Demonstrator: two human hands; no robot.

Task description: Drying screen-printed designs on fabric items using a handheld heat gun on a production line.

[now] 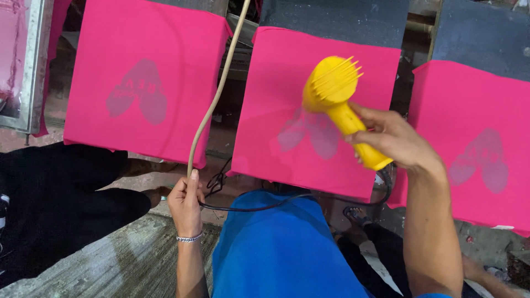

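While our right hand is wrapped firmly around the handle of the yellow hair dryer, we hold its toothed nozzle just above the middle pink fabric panel, tilted up and away from us. Directly beneath the dryer, on that same panel, lies a faint greyish print shaped like a pair of footprints. From the dryer's handle end a black cord loops down below the panel's near edge and runs across to our left hand. That hand sits just below and to the left of the middle panel, fingers closed around a beige cable that climbs up past the panel's left edge; a silver bracelet circles the wrist. To the left of the middle panel hangs another pink panel with the same print, and to its right a third pink panel. Below the middle panel's near edge we see our blue garment.
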